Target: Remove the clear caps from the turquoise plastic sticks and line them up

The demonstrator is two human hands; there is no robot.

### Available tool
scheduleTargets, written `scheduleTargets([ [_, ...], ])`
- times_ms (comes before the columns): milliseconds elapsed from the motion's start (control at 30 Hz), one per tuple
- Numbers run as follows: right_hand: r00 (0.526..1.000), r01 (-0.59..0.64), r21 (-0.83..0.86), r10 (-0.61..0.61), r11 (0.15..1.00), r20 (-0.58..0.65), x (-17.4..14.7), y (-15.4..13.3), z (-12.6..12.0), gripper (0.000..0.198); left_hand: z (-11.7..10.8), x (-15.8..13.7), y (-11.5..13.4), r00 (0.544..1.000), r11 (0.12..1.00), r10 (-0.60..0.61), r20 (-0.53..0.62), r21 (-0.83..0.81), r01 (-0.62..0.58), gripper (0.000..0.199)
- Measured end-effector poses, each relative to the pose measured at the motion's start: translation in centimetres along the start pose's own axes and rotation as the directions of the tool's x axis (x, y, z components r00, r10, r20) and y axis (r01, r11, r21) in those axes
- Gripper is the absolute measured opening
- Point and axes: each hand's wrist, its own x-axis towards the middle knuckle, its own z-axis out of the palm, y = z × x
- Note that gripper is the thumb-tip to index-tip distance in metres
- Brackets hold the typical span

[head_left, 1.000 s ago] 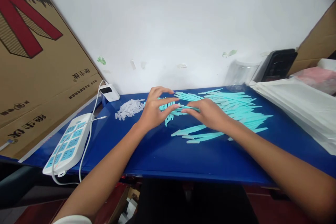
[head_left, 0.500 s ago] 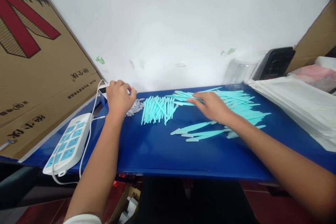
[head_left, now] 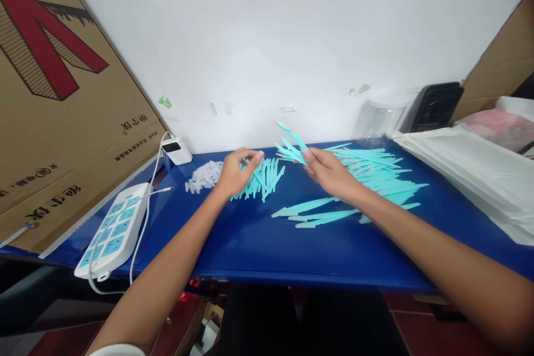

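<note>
We see one slim turquoise razor (head_left: 293, 134) held up at a slant, its upper end leaning left and its lower end hidden. Beneath it, several more lie fanned out. To the right we have a large loose heap of razors (head_left: 381, 173), overlapping and mostly lengthwise; at its near left edge, three razors (head_left: 319, 217) point their pale, broader ends left. Left of these, a partly covered row of razors (head_left: 269, 178) sits close-packed, some crossing diagonally. Farther left, we find small whitish pieces (head_left: 204, 176) piled together.
</note>
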Motion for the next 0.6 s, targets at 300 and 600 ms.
scheduleTargets([
  [300, 0.963, 0.162, 0.075, -0.174, 0.984, 0.206, -2.7, -1.3, 4.3, 0.038, 5.1, -3.1, 6.0, 0.980, 0.828, 0.061, 0.189, -0.558, 0.056, 0.053],
  [600, 0.904, 0.410, -0.322, -0.333, 0.854, 0.268, -2.3, -0.9, 3.6, 0.029, 4.0, -2.1, 6.0, 0.997, 0.851, 0.017, 0.070, -0.525, 0.022, 0.049],
])
